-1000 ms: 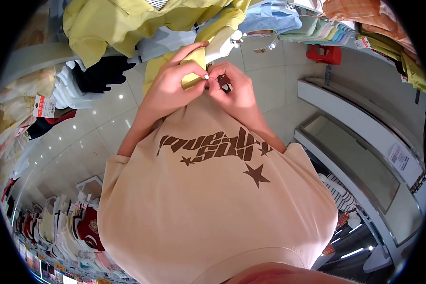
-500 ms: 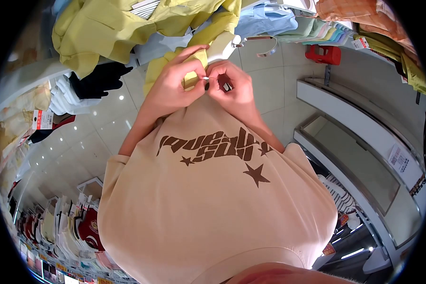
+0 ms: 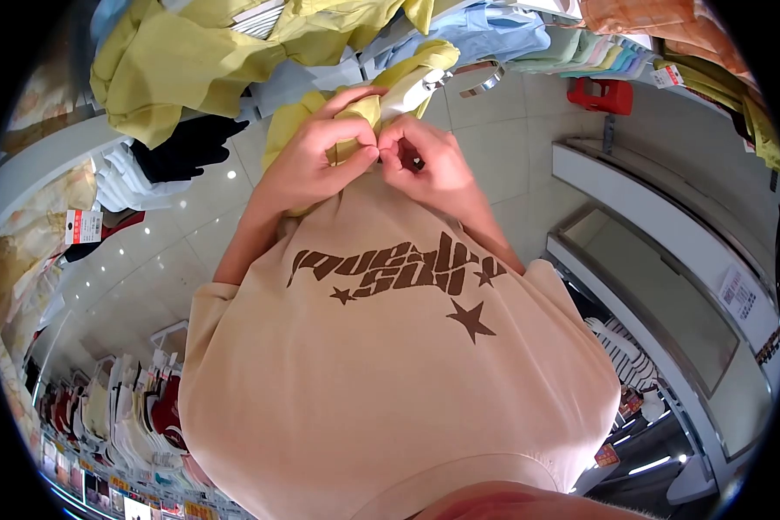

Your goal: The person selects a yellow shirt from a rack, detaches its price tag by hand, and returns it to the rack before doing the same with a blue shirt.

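Pinching the yellow sleeve (image 3: 368, 108) between them, the left hand (image 3: 308, 165) and right hand (image 3: 433, 169) met fingertip to fingertip, equally near; the sleeve's length ran away from the 2 hands.

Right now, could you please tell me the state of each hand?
Left hand: closed, pinching the yellow garment.
Right hand: closed, fingertips pinched against it; what they hold is unclear.

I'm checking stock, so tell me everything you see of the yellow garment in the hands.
The yellow garment is soft, matte cloth, bunched and creased, held in mid-air. The left hand pinches a fold; the right hand pinches it at the same spot, fingertips meeting. Its full shape is hidden.
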Tool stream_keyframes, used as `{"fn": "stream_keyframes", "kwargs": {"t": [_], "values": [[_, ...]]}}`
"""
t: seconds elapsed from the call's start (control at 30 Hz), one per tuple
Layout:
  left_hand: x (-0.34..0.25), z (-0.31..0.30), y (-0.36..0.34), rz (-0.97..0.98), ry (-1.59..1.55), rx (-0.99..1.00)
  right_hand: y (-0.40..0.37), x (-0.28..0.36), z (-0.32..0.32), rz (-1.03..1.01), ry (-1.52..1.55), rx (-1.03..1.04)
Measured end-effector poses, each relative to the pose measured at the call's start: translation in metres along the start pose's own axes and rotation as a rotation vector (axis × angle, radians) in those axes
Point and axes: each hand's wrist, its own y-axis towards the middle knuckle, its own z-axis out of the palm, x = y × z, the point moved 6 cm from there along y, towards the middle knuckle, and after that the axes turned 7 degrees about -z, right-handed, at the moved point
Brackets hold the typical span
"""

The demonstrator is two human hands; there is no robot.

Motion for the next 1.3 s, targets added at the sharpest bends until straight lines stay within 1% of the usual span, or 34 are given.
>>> {"fn": "stream_keyframes", "kwargs": {"t": [0.07, 0.27, 0.4, 0.47, 0.5, 0.6, 0.7, 0.8, 0.9, 0.93, 1.0, 1.03, 1.1, 1.13, 1.23, 1.3], "values": [[0.001, 0.001, -0.002, 0.007, -0.017, 0.007, 0.0, 0.003, -0.001, 0.038, 0.026, 0.046], [-0.001, 0.005, -0.008, 0.007, -0.071, 0.052, -0.002, 0.012, -0.001, -0.109, -0.031, 0.134], [-0.004, 0.005, -0.012, 0.018, -0.109, 0.092, -0.003, 0.016, 0.002, -0.171, 0.03, 0.168], [-0.005, 0.008, -0.011, -0.009, -0.134, 0.131, -0.004, 0.016, 0.0, -0.19, 0.055, 0.203], [-0.005, 0.008, -0.011, -0.022, -0.147, 0.149, -0.004, 0.015, 0.001, -0.196, 0.064, 0.213], [-0.003, 0.008, -0.013, 0.065, -0.111, 0.14, -0.007, 0.015, 0.007, -0.202, 0.103, 0.272], [0.008, 0.007, -0.009, -0.099, -0.262, 0.237, -0.012, 0.018, 0.008, -0.192, 0.167, 0.359], [0.002, 0.007, -0.011, -0.019, -0.202, 0.23, -0.017, 0.028, 0.016, -0.162, 0.194, 0.402], [0.002, 0.004, -0.017, -0.057, -0.27, 0.192, -0.019, 0.029, 0.013, -0.184, 0.267, 0.303], [0.003, 0.003, -0.016, -0.085, -0.317, 0.174, -0.02, 0.028, 0.006, -0.225, 0.256, 0.255], [0.009, 0.0, -0.02, -0.082, -0.367, 0.199, -0.021, 0.024, -0.003, -0.298, 0.238, 0.159], [0.01, -0.001, -0.022, -0.081, -0.391, 0.211, -0.021, 0.021, -0.007, -0.313, 0.214, 0.089], [0.012, -0.001, -0.025, -0.118, -0.395, 0.172, -0.023, 0.015, -0.012, -0.34, 0.168, -0.054], [0.012, -0.001, -0.026, -0.136, -0.395, 0.155, -0.025, 0.01, -0.011, -0.321, 0.143, -0.109], [0.014, -0.003, -0.029, -0.146, -0.439, 0.144, -0.03, 0.006, -0.017, -0.501, -0.154, -0.326], [0.015, -0.005, -0.032, -0.158, -0.455, 0.139, -0.033, -0.006, -0.018, -0.416, -0.159, -0.315]]}}
